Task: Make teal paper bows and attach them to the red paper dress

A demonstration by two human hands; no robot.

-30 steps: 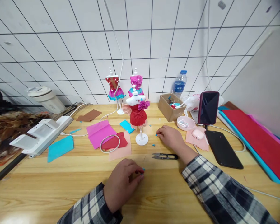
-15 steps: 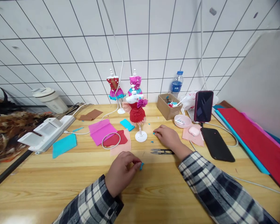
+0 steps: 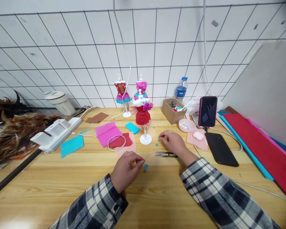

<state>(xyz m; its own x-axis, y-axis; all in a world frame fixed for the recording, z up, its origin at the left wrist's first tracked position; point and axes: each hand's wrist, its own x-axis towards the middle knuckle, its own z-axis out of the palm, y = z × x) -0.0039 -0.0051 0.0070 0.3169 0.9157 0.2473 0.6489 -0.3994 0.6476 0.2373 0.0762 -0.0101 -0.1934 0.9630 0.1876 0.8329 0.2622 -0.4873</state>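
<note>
My left hand [image 3: 127,169] is over the front middle of the table, thumb and forefinger pressed together. Just right of those fingertips, a narrow blue scrap [image 3: 146,167] lies on the wood, apart from them. I cannot tell whether anything is in the pinch. My right hand [image 3: 175,143] rests farther back with its fingers closed; a tiny blue scrap [image 3: 159,140] is at its fingertips, and whether it is held I cannot tell. Black-handled thread snips [image 3: 166,154] lie below that hand. Behind stands a small dress form [image 3: 143,116] in a red dress with a magenta flower.
Two more dressed forms, one red and purple [image 3: 121,92], one magenta [image 3: 141,86], stand by the wall. Magenta fabric [image 3: 108,133], a metal ring [image 3: 116,142] and blue fabric [image 3: 72,146] are left. A cardboard box [image 3: 173,113], pink dish [image 3: 187,125] and phone [image 3: 207,112] are right.
The blue scrap at my left fingertips now lies free on the table. My right hand has drawn slightly nearer, and the tiny scrap has shifted with it. The camera view has tilted up.
</note>
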